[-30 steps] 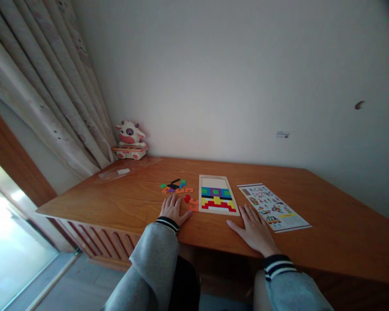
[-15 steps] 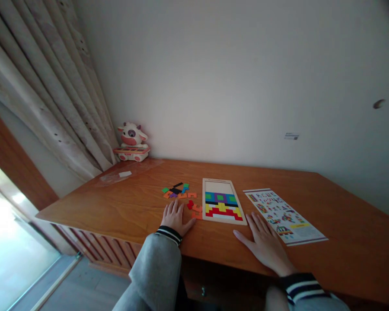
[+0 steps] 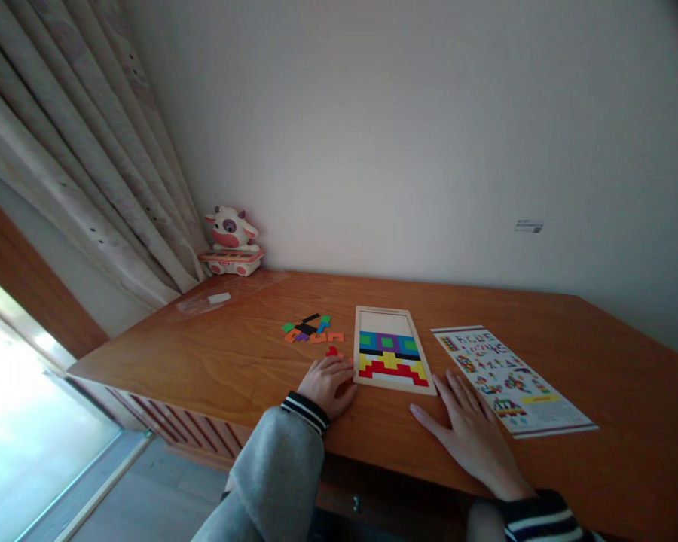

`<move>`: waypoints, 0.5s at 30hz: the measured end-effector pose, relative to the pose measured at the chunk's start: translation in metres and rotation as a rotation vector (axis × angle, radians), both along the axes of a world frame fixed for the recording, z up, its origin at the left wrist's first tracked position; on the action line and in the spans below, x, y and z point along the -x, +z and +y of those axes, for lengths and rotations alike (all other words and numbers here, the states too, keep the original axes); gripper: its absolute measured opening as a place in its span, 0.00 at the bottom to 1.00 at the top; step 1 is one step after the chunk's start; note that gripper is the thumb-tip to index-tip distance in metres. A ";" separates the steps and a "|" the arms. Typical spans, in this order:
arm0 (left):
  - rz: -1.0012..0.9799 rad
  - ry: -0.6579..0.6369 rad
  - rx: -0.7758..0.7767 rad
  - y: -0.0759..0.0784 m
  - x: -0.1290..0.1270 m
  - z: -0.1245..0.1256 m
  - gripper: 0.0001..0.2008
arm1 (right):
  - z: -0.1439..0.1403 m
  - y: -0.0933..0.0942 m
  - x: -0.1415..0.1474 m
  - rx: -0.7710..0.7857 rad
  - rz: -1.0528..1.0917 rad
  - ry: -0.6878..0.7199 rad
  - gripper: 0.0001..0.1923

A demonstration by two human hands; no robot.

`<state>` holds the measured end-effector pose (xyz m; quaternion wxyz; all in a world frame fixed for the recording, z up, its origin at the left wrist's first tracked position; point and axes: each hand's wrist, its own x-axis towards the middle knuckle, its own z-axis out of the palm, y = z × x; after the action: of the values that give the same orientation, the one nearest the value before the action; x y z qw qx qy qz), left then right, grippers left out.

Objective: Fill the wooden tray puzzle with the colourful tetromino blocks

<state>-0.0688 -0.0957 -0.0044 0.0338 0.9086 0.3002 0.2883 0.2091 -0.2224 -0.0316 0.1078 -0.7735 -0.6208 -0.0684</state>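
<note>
A shallow wooden puzzle tray (image 3: pixel 394 389) lies flat, its lower part filled with red, yellow, white, black, blue, purple and green pieces and its upper part bare. Against the tray's lower left edge is my left hand (image 3: pixel 323 385), fingers bent over the orange pieces and thumb apart; it mostly hides those pieces. A red puzzle piece (image 3: pixel 331 351) shows just beyond its fingers. My right hand (image 3: pixel 471 436) rests flat with fingers spread, between the tray's lower right corner and a printed pattern sheet (image 3: pixel 534 403), holding nothing.
Loose puzzle pieces (image 3: pixel 306 329) in several colours lie left of the tray. Farther back are a clear plastic bag (image 3: pixel 195 305) and a cow-shaped toy keyboard (image 3: pixel 233 256) beside the curtain (image 3: pixel 90 165). The wooden table (image 3: pixel 542 309) meets the wall behind.
My left hand has shifted right and its fingers have bent over the orange pieces beside the tray. The right hand stays spread on the table. The view has turned slightly.
</note>
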 end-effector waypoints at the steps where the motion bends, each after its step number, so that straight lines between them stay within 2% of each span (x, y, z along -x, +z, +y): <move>1: -0.001 -0.001 -0.001 0.000 -0.001 0.000 0.13 | 0.000 0.001 0.000 0.009 0.002 -0.002 0.49; 9: 0.025 -0.023 -0.074 -0.002 -0.003 0.003 0.13 | 0.002 0.004 0.003 0.056 0.029 -0.021 0.48; 15: -0.032 -0.116 -0.233 0.001 -0.004 0.003 0.10 | 0.000 -0.001 -0.002 -0.074 0.053 0.037 0.43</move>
<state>-0.0651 -0.0927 -0.0035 -0.0505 0.9176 0.2108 0.3333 0.2112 -0.2228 -0.0329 0.1539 -0.7591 -0.6288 -0.0690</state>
